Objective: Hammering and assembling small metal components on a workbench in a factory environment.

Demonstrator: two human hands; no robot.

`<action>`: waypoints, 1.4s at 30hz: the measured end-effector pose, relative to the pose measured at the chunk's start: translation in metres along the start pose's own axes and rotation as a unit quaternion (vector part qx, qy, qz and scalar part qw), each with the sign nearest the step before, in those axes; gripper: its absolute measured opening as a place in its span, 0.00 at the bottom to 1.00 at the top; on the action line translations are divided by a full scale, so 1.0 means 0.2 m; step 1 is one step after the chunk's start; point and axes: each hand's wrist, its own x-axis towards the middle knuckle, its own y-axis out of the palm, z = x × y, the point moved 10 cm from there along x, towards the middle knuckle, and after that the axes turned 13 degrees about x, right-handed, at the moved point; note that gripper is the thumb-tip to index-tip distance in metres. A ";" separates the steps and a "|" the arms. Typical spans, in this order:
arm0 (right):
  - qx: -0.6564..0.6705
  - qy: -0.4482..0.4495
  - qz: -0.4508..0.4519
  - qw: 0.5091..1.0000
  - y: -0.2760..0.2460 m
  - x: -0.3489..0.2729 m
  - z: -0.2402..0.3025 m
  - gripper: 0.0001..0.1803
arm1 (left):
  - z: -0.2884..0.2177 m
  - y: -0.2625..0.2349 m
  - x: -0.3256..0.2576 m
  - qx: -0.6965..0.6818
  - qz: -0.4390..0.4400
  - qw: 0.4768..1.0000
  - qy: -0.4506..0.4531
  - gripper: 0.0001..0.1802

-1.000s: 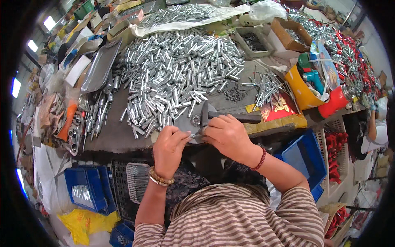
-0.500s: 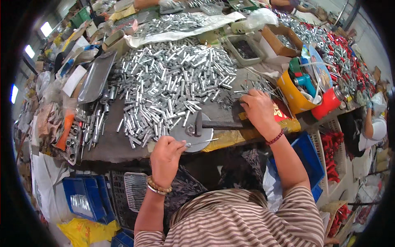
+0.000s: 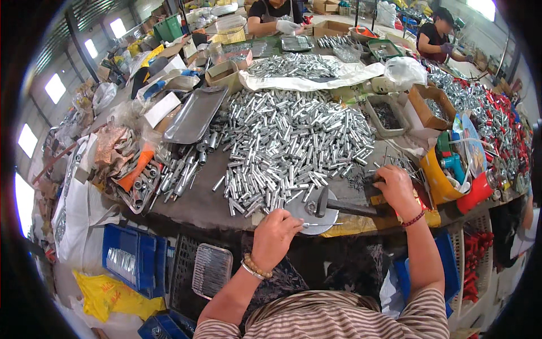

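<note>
My left hand (image 3: 275,237) is closed in a pinch on a thin metal rod (image 3: 323,224), which points to the right over a round grey plate (image 3: 333,219). A hammer (image 3: 353,208) lies across that plate, its head to the left and its dark handle reaching toward my right hand (image 3: 396,189). The fingers of that hand are curled together beside small dark pins (image 3: 357,179); what they hold, if anything, is hidden. Beyond both hands spreads a large heap of silver metal tubes (image 3: 293,141).
Left of the heap are a metal tray (image 3: 195,116) and sockets (image 3: 183,172). On the right stand a yellow bucket (image 3: 440,175), a red bottle (image 3: 476,193), a bin of dark parts (image 3: 387,116) and a cardboard box (image 3: 432,107). Blue crates (image 3: 132,257) sit below. Two people work across the bench.
The view has tilted up, so the bench sits lower and farther right and the people beyond now show. My hands keep nearly the same places by the hammer and plate.
</note>
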 end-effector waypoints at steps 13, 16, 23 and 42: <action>0.092 0.060 -0.041 0.993 -0.01 -0.10 0.06 0.13 | 0.00 0.04 -0.03 -0.018 0.020 1.000 -0.010 0.06; 0.324 0.078 -0.029 0.942 0.05 -0.10 0.30 0.18 | 0.01 0.03 -0.03 0.013 0.013 1.000 0.005 0.04; 0.371 -0.032 0.009 0.928 0.26 -0.16 0.72 0.25 | 0.00 0.00 0.03 -0.007 -0.008 1.000 0.030 0.11; 0.136 -0.233 0.044 0.962 0.26 -0.26 1.09 0.15 | 0.00 0.01 -0.03 0.043 0.001 0.999 0.011 0.16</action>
